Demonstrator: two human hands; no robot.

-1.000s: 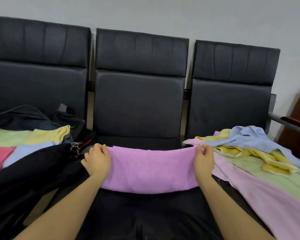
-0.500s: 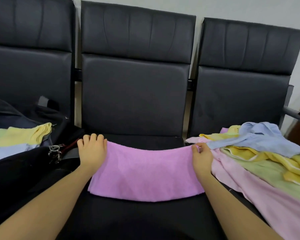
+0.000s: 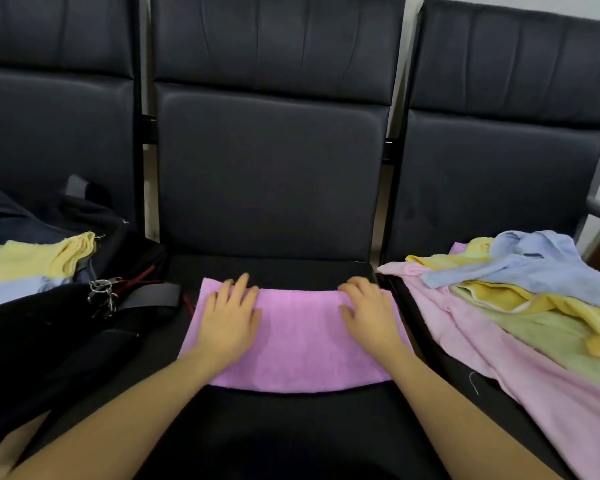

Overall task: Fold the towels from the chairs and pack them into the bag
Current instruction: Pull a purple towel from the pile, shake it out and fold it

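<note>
- A moment ago our hands pinched the far corners of the purple towel [image 3: 298, 344]; now both lie flat on it, so we have released the corners.
- Our left hand [image 3: 231, 322] is spread, fingers straight, and presses the left part of the towel; our right hand [image 3: 371, 315] is spread in the same way on the right part.
- The towel lies as a folded band on the seat of the middle chair [image 3: 271, 174], between the black bag [image 3: 59, 334] on the left seat and the pile of unfolded towels [image 3: 520, 292] on the right seat.
- We judge that one fold is finished and we are smoothing it; another fold is probably needed before packing.
- Folded towels [image 3: 39, 261], yellow, green and blue, are already in the open bag; many towels remain, so the task is not near its end.
</note>
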